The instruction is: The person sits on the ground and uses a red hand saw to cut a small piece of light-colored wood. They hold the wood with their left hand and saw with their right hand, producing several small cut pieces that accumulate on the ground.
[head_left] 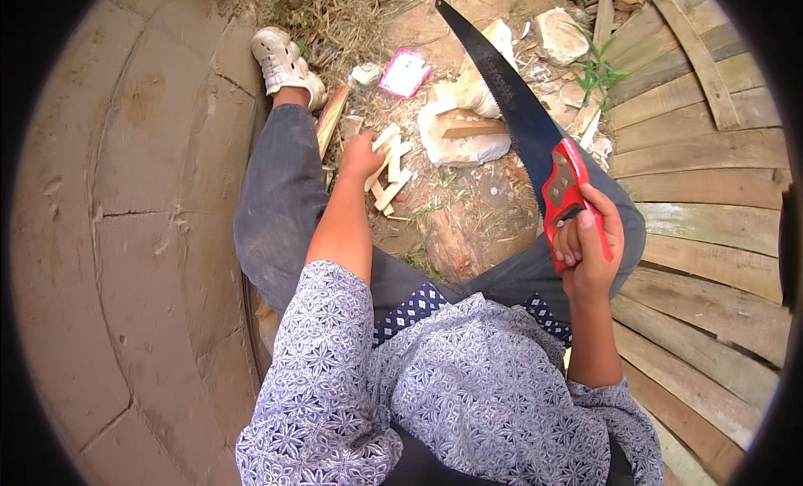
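wood strips (pixel 395 166) near pale rock (pixel 443 151); planks (pixel 703 191) right

I'm outdoors, in what looks like a narrow strip of yard doing duty as a makeshift woodworking spot. Bare earth (pixel 427 36) lies in front of me, with dry grass (pixel 339 22), a leafy green plant (pixel 595 74) and a rough pale stone (pixel 560 36) on it. Along my right run weathered planks (pixel 711 193), a fence or plank wall; along my left is a brown, cracked surface (pixel 138 168), seemingly a wall of mud or blocks. The woodworking shows in the red-handled saw (pixel 512 93) in my right hand (pixel 595 248) and the short pale wood pieces (pixel 395 164) lying on the ground between my legs.
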### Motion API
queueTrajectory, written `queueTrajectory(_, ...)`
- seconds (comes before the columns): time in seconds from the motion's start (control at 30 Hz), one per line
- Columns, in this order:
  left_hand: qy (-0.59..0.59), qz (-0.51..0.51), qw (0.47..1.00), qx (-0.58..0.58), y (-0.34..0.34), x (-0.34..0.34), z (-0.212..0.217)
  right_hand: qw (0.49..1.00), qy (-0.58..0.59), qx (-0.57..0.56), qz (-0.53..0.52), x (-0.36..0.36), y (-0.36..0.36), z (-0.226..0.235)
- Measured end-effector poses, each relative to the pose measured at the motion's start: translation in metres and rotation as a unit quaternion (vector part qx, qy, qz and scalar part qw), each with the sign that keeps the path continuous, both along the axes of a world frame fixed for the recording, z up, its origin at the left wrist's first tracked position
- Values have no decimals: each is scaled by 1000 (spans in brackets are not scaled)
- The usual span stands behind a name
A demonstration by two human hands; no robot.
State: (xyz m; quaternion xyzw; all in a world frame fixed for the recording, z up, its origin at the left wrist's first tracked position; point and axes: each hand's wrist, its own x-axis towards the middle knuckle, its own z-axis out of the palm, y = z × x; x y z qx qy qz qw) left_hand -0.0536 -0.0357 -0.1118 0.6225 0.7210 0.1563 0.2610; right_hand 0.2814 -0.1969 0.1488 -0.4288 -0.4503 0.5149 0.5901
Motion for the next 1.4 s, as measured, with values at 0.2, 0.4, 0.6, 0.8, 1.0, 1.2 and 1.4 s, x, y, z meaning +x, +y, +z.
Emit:
queueTrajectory(0.2, -187, 86, 966, 156, 48, 71, 51, 999, 8, 40, -22, 3, -7, 18)
queueTrajectory(0.4, -74, 16, 993, 90, 41, 96, 69, 998, -26, 52, -20, 2, -18, 41)
queueTrajectory(0.6, -135, 28, 987, 85, 28, 85, 84, 994, -9, 105, -4, 10, -30, 49)
queueTrajectory(0.8, -171, 45, 980, 91, 32, 58, 48, 994, 9, 103, -20, 0, -34, 49)
queueTrajectory(1.0, -178, 8, 979, 102, 38, 63, 46, 996, 15, 92, -3, 13, -33, 46)
queueTrajectory(1.2, -329, 35, 943, 48, 53, 72, 67, 996, 35, 69, -45, 28, -15, 30)
queueTrajectory(1.4, -103, -75, 965, 229, 79, 76, 70, 996, 47, 41, -56, 55, 30, -1)
